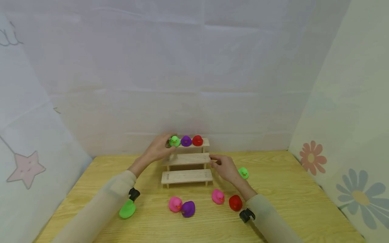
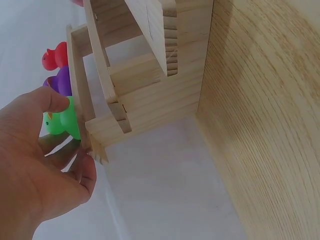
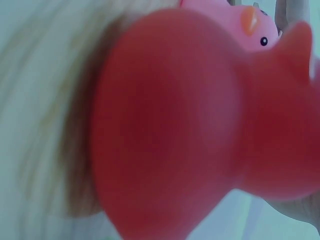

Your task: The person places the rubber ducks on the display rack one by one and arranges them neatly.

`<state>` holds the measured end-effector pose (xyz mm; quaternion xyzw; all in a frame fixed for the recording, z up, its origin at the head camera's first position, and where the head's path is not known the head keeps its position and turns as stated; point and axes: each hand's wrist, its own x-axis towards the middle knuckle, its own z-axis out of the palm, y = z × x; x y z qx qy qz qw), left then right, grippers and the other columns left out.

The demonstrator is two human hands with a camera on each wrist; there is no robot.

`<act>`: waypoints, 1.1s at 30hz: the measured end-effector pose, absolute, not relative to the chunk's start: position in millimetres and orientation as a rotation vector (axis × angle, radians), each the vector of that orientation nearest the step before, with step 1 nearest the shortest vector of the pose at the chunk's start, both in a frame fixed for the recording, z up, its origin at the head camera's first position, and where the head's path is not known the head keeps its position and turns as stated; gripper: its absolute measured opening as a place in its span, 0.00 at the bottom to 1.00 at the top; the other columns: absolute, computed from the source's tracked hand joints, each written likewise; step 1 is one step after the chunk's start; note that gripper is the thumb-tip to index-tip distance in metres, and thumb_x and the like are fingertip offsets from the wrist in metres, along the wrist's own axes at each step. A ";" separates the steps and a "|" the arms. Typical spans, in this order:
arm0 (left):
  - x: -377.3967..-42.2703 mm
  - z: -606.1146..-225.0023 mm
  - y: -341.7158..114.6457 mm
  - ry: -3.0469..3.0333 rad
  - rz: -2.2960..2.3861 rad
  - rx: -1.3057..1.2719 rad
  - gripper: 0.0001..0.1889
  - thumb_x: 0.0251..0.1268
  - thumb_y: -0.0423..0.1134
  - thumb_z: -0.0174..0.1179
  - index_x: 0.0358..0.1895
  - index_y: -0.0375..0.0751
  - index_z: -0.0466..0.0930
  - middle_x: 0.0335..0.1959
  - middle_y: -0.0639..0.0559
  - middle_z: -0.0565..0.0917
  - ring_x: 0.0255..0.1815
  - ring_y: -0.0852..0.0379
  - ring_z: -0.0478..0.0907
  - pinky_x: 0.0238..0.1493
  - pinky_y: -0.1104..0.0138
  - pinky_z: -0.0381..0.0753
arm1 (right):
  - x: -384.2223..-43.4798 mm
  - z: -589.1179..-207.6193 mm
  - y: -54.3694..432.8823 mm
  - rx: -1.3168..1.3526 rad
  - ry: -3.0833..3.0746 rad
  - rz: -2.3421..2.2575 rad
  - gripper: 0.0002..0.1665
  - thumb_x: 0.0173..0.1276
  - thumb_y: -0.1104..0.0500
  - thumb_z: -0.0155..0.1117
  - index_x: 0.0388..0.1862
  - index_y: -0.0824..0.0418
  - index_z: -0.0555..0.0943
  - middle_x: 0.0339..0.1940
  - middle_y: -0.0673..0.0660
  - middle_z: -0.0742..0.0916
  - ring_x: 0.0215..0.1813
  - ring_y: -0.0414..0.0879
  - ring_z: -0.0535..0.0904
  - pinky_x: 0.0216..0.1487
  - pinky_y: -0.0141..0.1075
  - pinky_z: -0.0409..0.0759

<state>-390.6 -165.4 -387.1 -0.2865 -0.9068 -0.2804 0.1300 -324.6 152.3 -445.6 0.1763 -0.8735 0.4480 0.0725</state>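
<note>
A three-step wooden stand is set on the table near the back wall. My left hand grips a green rubber duck at the left end of the top step. The left wrist view shows fingers on either side of that duck, right at the board's end. Beside it on the same step sit a purple duck and a red duck. My right hand pinches the right end of the middle step with thumb and forefinger.
On the table are a pink duck touching a purple duck, another pink duck, and a red duck by my right forearm, large in the right wrist view. Green ducks lie beside the left wrist and behind the right hand.
</note>
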 end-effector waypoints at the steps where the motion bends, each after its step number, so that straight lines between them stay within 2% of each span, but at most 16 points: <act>1: -390.4 -387.0 -166.1 -2.635 -0.828 -0.835 0.28 0.65 0.36 0.65 0.68 0.34 0.73 0.48 0.45 0.80 0.41 0.50 0.76 0.41 0.58 0.77 | -324.8 -445.8 152.0 0.529 -2.625 1.345 0.21 0.76 0.60 0.65 0.65 0.64 0.81 0.50 0.60 0.88 0.44 0.56 0.87 0.37 0.40 0.83; 6: -387.3 -387.0 -172.0 -2.643 -0.966 -0.832 0.34 0.65 0.35 0.64 0.74 0.33 0.66 0.59 0.42 0.77 0.50 0.46 0.80 0.48 0.56 0.83 | -325.7 -445.7 150.1 0.533 -2.631 1.335 0.21 0.76 0.60 0.64 0.65 0.63 0.81 0.53 0.60 0.87 0.44 0.55 0.87 0.37 0.39 0.83; 12: -379.0 -384.9 -180.0 -2.652 -0.959 -0.758 0.34 0.68 0.37 0.65 0.76 0.38 0.65 0.66 0.41 0.73 0.57 0.41 0.77 0.52 0.50 0.82 | -325.7 -444.0 148.1 0.539 -2.629 1.337 0.21 0.76 0.60 0.64 0.65 0.64 0.81 0.54 0.61 0.87 0.44 0.54 0.87 0.38 0.40 0.83; 20: -361.3 -386.0 -198.8 -2.636 -0.899 -0.692 0.34 0.70 0.42 0.63 0.76 0.41 0.65 0.65 0.40 0.75 0.58 0.42 0.75 0.53 0.46 0.78 | -328.8 -444.2 146.1 0.556 -2.624 1.346 0.22 0.76 0.59 0.64 0.66 0.64 0.81 0.54 0.61 0.87 0.44 0.53 0.87 0.36 0.39 0.82; 27: -338.3 -387.2 -214.4 -2.623 -0.876 -0.686 0.28 0.72 0.37 0.60 0.73 0.38 0.69 0.61 0.40 0.78 0.56 0.40 0.77 0.53 0.47 0.78 | -331.6 -444.8 145.0 0.576 -2.617 1.352 0.22 0.76 0.60 0.63 0.66 0.66 0.80 0.52 0.61 0.87 0.43 0.55 0.87 0.33 0.38 0.81; 33: -316.3 -393.7 -220.9 -2.665 -0.844 -0.682 0.25 0.72 0.36 0.61 0.70 0.39 0.72 0.58 0.42 0.80 0.54 0.41 0.78 0.51 0.48 0.79 | -330.9 -442.1 146.1 0.595 -2.614 1.340 0.22 0.76 0.61 0.64 0.66 0.67 0.80 0.51 0.63 0.87 0.43 0.55 0.87 0.33 0.39 0.81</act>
